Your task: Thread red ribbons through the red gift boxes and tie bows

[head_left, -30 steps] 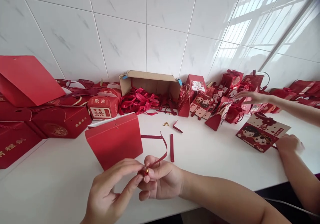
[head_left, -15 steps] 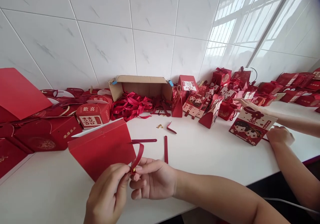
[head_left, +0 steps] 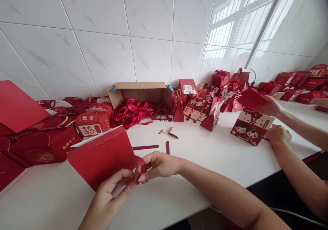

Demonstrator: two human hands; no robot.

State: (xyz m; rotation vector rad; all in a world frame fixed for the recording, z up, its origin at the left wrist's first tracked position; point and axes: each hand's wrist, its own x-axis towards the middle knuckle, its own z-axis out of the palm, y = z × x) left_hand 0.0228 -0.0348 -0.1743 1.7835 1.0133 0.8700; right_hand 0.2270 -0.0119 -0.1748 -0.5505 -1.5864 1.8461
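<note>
A dark red strap [head_left: 140, 163] curves in a loop beside a plain red folded carton [head_left: 101, 158], which stands tilted on the white table. My left hand [head_left: 112, 190] pinches the strap's lower end between thumb and fingers. Against it, my right hand [head_left: 161, 165] has its fingertips closed on the same strap. Whether the small gold fastener seen earlier is still at the fingertips is hidden. Just beyond my hands lie two flat red straps [head_left: 146, 147] [head_left: 167, 147], a folded strap [head_left: 173, 132] and several small gold fasteners [head_left: 161, 131].
A cardboard box [head_left: 139, 85] of red ribbons [head_left: 132, 112] stands against the tiled wall. Red gift boxes [head_left: 89, 122] crowd the left; more [head_left: 196, 102] stand right. A co-worker's hand [head_left: 278, 133] is beside a printed box [head_left: 252, 126]; another hand [head_left: 273, 106] holds a red piece [head_left: 252, 99].
My right hand has turned over and moved up around the strap, whose loop now bends lower. The gold fastener is no longer plainly visible. A co-worker's hand has raised a red piece.
</note>
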